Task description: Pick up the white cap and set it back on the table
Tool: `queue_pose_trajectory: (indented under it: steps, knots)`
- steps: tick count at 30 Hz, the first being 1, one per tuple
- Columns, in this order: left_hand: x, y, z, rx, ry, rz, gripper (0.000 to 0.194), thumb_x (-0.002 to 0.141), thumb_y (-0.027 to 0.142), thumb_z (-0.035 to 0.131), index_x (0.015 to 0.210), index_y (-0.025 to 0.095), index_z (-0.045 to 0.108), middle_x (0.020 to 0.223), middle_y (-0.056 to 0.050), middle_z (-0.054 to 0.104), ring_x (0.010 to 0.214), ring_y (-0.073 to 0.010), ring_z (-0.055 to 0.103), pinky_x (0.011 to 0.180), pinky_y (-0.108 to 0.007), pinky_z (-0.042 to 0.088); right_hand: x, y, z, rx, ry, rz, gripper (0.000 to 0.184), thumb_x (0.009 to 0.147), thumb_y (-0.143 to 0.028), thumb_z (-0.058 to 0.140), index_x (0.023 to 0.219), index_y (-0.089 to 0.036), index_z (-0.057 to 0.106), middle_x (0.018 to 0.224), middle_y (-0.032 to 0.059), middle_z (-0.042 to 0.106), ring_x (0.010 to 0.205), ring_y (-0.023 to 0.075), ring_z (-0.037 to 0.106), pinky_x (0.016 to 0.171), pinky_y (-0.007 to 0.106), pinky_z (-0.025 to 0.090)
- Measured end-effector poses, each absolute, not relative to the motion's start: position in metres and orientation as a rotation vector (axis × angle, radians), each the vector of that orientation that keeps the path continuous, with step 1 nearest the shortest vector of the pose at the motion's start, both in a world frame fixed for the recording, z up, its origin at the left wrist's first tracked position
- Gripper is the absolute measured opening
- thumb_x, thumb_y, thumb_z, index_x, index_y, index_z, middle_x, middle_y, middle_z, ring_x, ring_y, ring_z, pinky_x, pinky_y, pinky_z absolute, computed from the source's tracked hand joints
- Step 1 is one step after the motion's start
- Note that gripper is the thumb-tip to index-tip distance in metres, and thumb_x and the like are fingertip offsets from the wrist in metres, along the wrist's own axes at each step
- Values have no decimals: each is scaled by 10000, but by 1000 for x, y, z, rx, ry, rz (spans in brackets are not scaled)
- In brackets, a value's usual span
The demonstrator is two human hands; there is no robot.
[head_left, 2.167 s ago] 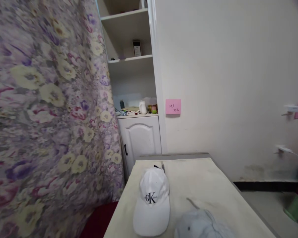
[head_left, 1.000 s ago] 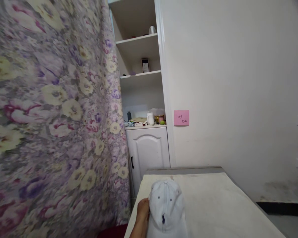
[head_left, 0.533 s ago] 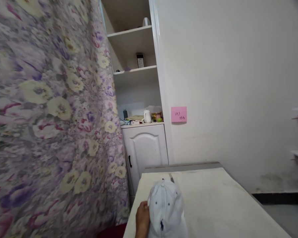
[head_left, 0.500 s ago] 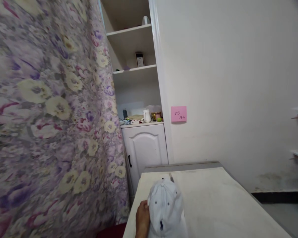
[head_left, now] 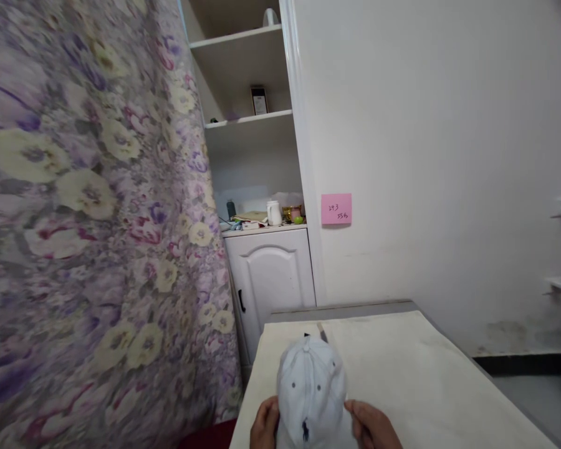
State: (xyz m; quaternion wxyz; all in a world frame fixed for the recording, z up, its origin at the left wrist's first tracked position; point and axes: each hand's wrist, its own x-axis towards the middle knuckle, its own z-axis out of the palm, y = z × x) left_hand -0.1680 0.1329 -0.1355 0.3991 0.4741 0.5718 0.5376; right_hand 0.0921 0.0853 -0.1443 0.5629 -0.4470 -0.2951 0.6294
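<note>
A pale cap (head_left: 311, 390) is above the near left part of the worktop (head_left: 393, 362), which has a cream-coloured cover. The left hand (head_left: 264, 424) holds the cap at its left edge, with the fingers closed against the fabric. The right hand (head_left: 373, 424) pinches the opposite edge between thumb and fingers, so the cap is held from both sides. Its rounded crown points away from the person, and a small dark emblem (head_left: 305, 430) is on the front. The lower end is cut by the picture border, so I cannot tell if the cap rests fully on the surface. Just behind the crown, a grey strap (head_left: 322, 332) lies on the cover. Farther back, a pink note (head_left: 336, 209) is on the wall.
</note>
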Motion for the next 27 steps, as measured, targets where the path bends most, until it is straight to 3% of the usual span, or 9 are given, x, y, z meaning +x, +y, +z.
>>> queue_pose_trajectory:
  steps: [3,5,12,15,18,27]
  knots:
    - [-170,132,-139,1218,1434,1333,604,660,732,634,904,190,741,989,-109,807,1038,-370,712,900,-411,556,95,109,-150,-1039,-679,1555,543,631,-705,724,511,-208,540,383,-94,316,366,51,204,384,227,139]
    - [-170,134,-141,1232,1435,1326,587,684,721,624,915,193,740,1023,-112,800,1062,-362,705,929,-401,545,97,121,-157,-1032,-664,1608,544,591,-692,736,490,-212,501,385,-110,278,378,41,160,398,225,95]
    - [-167,144,-143,1204,1430,1328,667,651,674,658,1043,140,730,1278,-195,711,1268,-370,607,1099,-404,453,100,129,-168,-996,-643,1655,479,601,-596,725,493,-243,421,403,-127,236,395,53,135,407,240,110]
    - [-166,147,-143,1163,1434,1320,696,595,658,708,1040,124,743,1362,-224,662,1326,-393,563,1144,-420,412,93,124,-169,-999,-652,1575,454,678,-578,654,503,-249,394,418,-117,254,405,63,174,426,240,161]
    - [-165,148,-143,1120,1425,1323,717,597,649,723,1093,131,740,1379,-206,662,1353,-397,542,1152,-438,409,87,123,-174,-1037,-679,1469,447,746,-579,592,502,-250,410,425,-93,314,411,82,262,442,251,205]
    - [-160,144,-145,1026,1363,1365,639,695,592,707,1145,140,734,1285,-164,733,1318,-419,568,1102,-493,460,86,132,-176,-1159,-800,1129,426,782,-560,666,575,-235,486,494,-80,427,469,121,370,472,266,275]
